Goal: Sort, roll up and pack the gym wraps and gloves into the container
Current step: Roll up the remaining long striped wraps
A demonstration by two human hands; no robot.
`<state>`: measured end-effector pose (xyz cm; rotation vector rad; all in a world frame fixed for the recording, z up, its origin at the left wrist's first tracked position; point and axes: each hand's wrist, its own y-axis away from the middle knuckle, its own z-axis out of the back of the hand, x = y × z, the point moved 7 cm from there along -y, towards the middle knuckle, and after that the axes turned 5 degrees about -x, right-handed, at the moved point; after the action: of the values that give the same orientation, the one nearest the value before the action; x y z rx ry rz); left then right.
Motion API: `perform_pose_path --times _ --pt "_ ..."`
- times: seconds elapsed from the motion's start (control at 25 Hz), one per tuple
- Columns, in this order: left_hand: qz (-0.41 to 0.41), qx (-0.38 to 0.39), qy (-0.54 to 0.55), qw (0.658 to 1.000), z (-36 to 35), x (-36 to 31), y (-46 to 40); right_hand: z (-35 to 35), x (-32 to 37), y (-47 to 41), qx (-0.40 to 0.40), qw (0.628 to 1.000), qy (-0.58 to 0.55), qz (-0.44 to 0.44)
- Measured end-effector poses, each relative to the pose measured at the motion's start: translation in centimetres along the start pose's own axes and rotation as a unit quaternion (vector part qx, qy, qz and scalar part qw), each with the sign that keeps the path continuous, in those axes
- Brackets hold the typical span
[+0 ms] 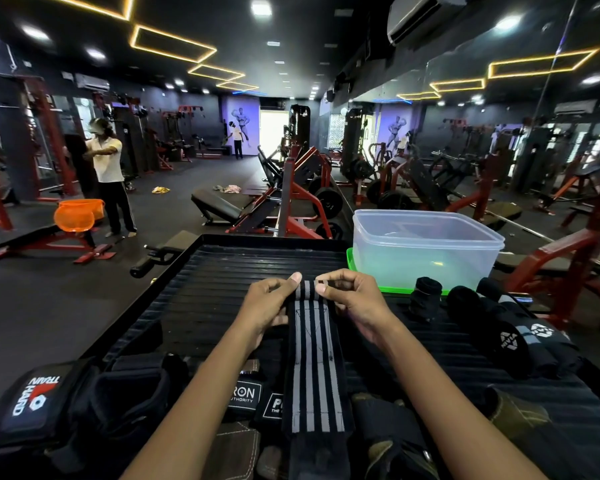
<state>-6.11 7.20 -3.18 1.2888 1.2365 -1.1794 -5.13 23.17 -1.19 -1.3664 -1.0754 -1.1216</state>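
- We see both forearms reaching forward over the black ribbed platform (222, 271), hands meeting at the far end of a striped wrist wrap (314, 368).
- Left hand (269, 303): fingers curled, thumb tip pressed on the wrap's far left corner, pinching it.
- Right hand (352, 301): fingers curled likewise, thumb and forefinger clamped on the far right corner of the same wrap.
- The far end of the wrap appears turned over into a small fold between the two thumbs.
- The wrap is black with grey-white lengthwise stripes; it lies flat on the platform, running from the hands back toward us, with a stitched rectangle near the hands.
- The clear plastic container (426, 247) stands at the platform's far right corner, on a green lid (350, 259); nothing shows inside it.
- Rolled black wraps (426, 297) lie just in front of the container; further right lies a black NIVIA-marked wrap (510, 341).
- At the platform's near left we note a black "TRAIN HARD" glove (32, 396); other dark wraps and gloves lie along the near edge, some under the striped wrap.
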Motion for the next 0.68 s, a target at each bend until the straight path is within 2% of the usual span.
perform_pose_path --times 0.08,0.28,0.4,0.68 --pt "0.003 0.006 -0.024 1.000 0.02 0.12 0.07 -0.13 0.10 0.14 0.007 1.000 -0.004 0.001" --pt "0.001 -0.003 0.007 1.000 0.17 -0.42 0.18 -0.36 -0.16 0.29 0.020 0.998 -0.049 -0.028" --pt "-0.004 -0.007 -0.004 1.000 0.26 -0.43 0.23 -0.31 -0.50 0.40 0.025 0.998 -0.028 -0.051" --pt "0.018 -0.002 0.023 1.000 -0.07 -0.48 0.77 0.21 -0.25 -0.43 0.003 1.000 0.009 0.007"
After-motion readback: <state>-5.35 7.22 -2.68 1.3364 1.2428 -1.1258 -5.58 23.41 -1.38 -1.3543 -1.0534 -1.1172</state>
